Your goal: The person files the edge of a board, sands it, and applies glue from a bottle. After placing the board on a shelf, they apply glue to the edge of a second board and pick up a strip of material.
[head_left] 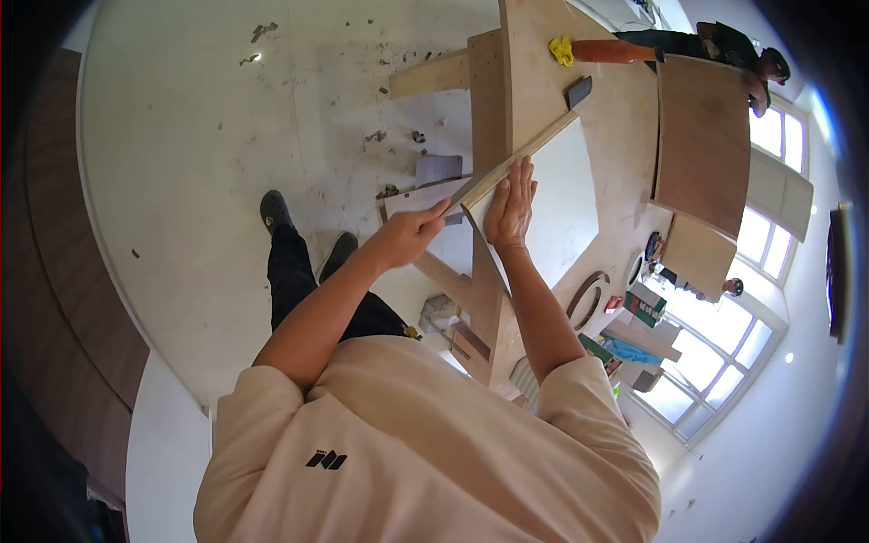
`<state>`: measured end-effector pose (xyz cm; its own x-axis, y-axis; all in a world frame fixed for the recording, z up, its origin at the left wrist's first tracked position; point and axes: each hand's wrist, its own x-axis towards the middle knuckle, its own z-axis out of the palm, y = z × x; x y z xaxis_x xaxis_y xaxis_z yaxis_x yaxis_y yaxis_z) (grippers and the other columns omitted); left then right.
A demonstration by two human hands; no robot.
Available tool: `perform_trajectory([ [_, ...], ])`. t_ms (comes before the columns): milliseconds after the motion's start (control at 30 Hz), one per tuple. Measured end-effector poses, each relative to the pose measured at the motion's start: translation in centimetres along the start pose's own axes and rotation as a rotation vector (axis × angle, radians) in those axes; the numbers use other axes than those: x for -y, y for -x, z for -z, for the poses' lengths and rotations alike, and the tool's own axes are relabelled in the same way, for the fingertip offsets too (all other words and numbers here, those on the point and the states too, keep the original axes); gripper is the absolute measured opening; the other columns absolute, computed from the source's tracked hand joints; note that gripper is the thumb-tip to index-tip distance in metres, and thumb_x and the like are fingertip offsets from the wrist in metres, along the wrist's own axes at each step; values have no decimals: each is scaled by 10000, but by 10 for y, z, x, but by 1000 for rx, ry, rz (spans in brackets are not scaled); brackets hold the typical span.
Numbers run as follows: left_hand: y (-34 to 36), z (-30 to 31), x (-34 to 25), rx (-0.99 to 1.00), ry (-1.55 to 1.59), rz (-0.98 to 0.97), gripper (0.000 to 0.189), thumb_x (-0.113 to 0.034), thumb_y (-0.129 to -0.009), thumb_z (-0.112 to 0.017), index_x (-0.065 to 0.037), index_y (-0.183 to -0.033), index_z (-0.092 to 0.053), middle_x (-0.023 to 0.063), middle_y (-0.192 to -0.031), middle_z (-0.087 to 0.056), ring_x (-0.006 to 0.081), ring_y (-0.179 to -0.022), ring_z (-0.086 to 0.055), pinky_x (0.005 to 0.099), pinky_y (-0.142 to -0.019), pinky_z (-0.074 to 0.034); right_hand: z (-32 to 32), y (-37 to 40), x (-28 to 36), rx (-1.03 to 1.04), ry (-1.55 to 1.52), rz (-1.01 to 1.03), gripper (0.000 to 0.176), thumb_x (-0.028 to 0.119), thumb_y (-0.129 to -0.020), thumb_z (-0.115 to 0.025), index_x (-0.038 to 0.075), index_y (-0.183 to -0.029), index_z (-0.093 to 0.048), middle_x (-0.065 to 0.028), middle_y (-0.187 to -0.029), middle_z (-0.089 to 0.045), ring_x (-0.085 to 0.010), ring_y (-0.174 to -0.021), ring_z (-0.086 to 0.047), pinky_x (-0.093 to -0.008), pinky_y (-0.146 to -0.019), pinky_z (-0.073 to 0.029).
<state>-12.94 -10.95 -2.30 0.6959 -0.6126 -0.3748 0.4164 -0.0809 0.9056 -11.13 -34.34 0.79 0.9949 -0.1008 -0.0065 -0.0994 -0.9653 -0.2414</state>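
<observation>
A white-faced panel (563, 192) with pale wooden edges lies at the near edge of the wooden workbench (536, 90). My right hand (510, 206) rests flat on its white face, fingers stretched out along the long edge. My left hand (412, 237) is closed around the near end of a narrow, flat grey-brown strip (467, 192). That strip lies along the panel's edge, just left of my right fingertips. My left fingers hide its gripped end, and I cannot tell what kind of tool or piece it is.
A dark flat block (578, 91), a yellow cloth (561, 51) and an orange object (606, 52) are farther along the bench. Beyond stand a brown board (701, 145) and a person (733, 47). Coiled edging (588, 299) and boxes (645, 305) sit at right. Scraps litter the floor (226, 136).
</observation>
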Motion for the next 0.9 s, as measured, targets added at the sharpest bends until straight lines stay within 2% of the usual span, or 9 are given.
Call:
perform_trajectory([
  [133, 1, 18, -4, -21, -60, -89, 456, -197, -1035, -518, -154, -1485, -458, 146, -944, -671, 125, -787, -517, 268, -823, -473, 7, 0, 6, 25, 52, 40, 530, 327, -1036, -406, 8, -1458, -443, -261, -1562, -320, -433, -1472, -244, -558, -1207, -135],
  [200, 20, 35, 36, -92, 45, -165, 458, -214, -1041, -509, -171, -1493, -454, 109, -1063, -694, 132, -880, -598, 273, -909, -475, 20, 0, 10, 106, 119, 146, 529, 376, -1001, -494, 25, -1397, -515, -240, -1520, -390, -420, -1449, -289, -567, -1198, -163],
  [267, 50, 67, 80, -128, 43, -42, 456, -235, -1048, -490, -154, -1496, -451, 92, -1201, -678, 151, -994, -635, 275, -982, -450, 37, -5, 21, 226, 185, 274, 515, 403, -961, -574, 46, -1332, -580, -207, -1477, -455, -398, -1424, -333, -571, -1189, -193],
  [333, 83, 93, 111, -242, -42, 45, 459, -259, -1036, -506, -135, -1476, -466, 187, -1339, -626, 213, -1182, -618, 299, -1036, -420, 53, -8, 36, 394, 242, 410, 485, 410, -916, -646, 70, -1261, -635, -162, -1434, -514, -369, -1398, -376, -570, -1179, -224],
  [433, 117, 116, 105, -232, -54, 348, 461, -268, -1043, -491, -114, -1476, -462, 198, -1344, -619, 212, -1182, -615, 300, -1029, -425, 57, -8, 53, 498, 255, 510, 439, 370, -883, -686, 104, -1231, -657, -99, -1408, -554, -323, -1373, -424, -566, -1164, -264],
  [600, 124, 104, 120, -256, 60, 227, 471, -293, -1051, -476, -90, -1475, -461, 136, -1113, -680, 207, -1010, -634, 287, -957, -458, 56, -11, 56, 540, 61, 572, 363, 254, -818, -748, 116, -1148, -688, -87, -1359, -576, -310, -1288, -508, -554, -1143, -309],
  [733, 115, 92, 68, -68, 236, 383, 485, -286, -1052, -476, -87, -1493, -436, 54, -816, -591, 161, -776, -560, 277, -804, -484, 51, -19, 56, 423, 60, 487, 250, 182, -765, -759, 94, -993, -705, -84, -1202, -637, -310, -1211, -556, -560, -1125, -323],
  [833, 97, 65, 83, -100, 51, 59, 476, -270, -1065, -461, -112, -1513, -427, -24, -688, -447, 94, -604, -440, 247, -606, -424, 35, -17, 52, 284, 31, 492, 203, 118, -729, -760, 48, -901, -678, -109, -1038, -661, -326, -1034, -601, -509, -1031, -388],
  [900, 90, 56, 79, -57, 59, 48, 488, -269, -1057, -471, -102, -1511, -414, 27, -728, -501, 134, -669, -472, 276, -693, -454, 25, -15, 51, 264, 16, 410, 175, 116, -734, -742, 45, -881, -676, -112, -986, -654, -332, -1002, -597, -518, -1049, -376],
])
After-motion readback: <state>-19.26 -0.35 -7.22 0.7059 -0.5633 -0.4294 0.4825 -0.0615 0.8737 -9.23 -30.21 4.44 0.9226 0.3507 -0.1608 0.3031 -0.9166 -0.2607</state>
